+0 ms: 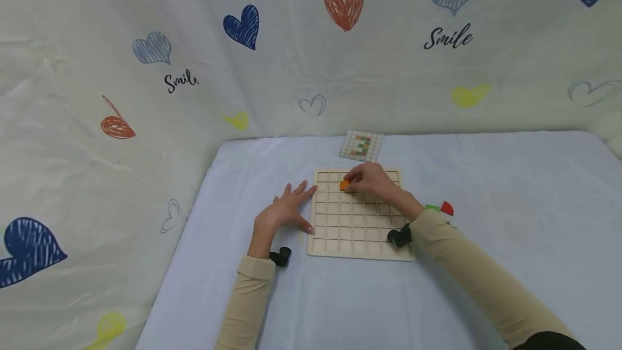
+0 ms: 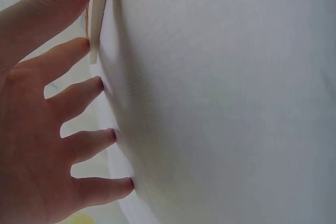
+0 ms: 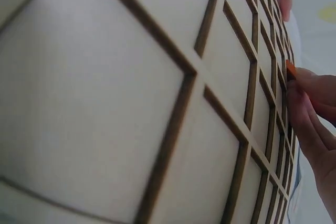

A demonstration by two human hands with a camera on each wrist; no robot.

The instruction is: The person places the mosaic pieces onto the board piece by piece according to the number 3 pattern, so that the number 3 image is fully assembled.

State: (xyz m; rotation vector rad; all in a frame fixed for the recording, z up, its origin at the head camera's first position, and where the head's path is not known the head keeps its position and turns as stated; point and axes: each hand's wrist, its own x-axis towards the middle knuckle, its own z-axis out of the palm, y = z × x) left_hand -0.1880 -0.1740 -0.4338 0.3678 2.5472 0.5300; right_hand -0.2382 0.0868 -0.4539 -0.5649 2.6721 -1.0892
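A wooden board (image 1: pixel 340 220) with a grid of square cells lies on the white table. My right hand (image 1: pixel 373 180) pinches a small orange tile (image 1: pixel 344 185) between thumb and fingers, over a cell in the far rows. In the right wrist view the orange tile (image 3: pixel 290 70) sits right at the grid's surface under the fingertips. Spread wide, my left hand (image 1: pixel 284 212) has its thumb and index fingertip at the board's left edge. The left wrist view shows the other fingers of this left hand (image 2: pixel 42 129) straight, their tips on the cloth.
Beyond the board lies a card (image 1: pixel 346 148) printed with a grid and coloured squares. A red quarter-round piece (image 1: pixel 447 208) and a green piece (image 1: pixel 432 207) lie right of the board, beside the right sleeve (image 1: pixel 478 263). A patterned cloth (image 1: pixel 277 80) hangs behind the table.
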